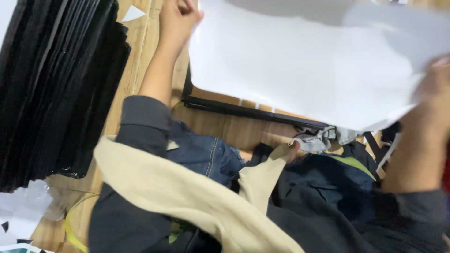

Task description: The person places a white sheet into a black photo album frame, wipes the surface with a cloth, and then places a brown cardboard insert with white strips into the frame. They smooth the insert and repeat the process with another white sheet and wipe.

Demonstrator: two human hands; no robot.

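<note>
Cream-coloured cloth [187, 197] drapes across the person's lap closest to the lens, over dark sleeves and blue jeans [206, 152]. Above it, a large white sheet [300, 65] is held up in the air between both hands, tilted and slightly bowed, covering much of the upper right of the view. The left hand [176, 21] pinches the sheet's upper left corner, its fingers curled tight around the edge. The right hand [433, 100] is blurred at the sheet's right edge; it seems to clasp the paper, though the fingers themselves are too smeared to tell for certain. Below the sheet lies a black frame [248, 110] flat on the wooden floor [234, 129], its near rail just under the paper's lower edge. A grey rag [316, 139] sits beside the frame's corner. Far left, a stack of black frames [56, 89] leans in a row, with white scraps [23, 206] below it. Judging by this, the sheet is being carried over the frame; lowering it squarely would call for both corners kept level and matched to the rails.
</note>
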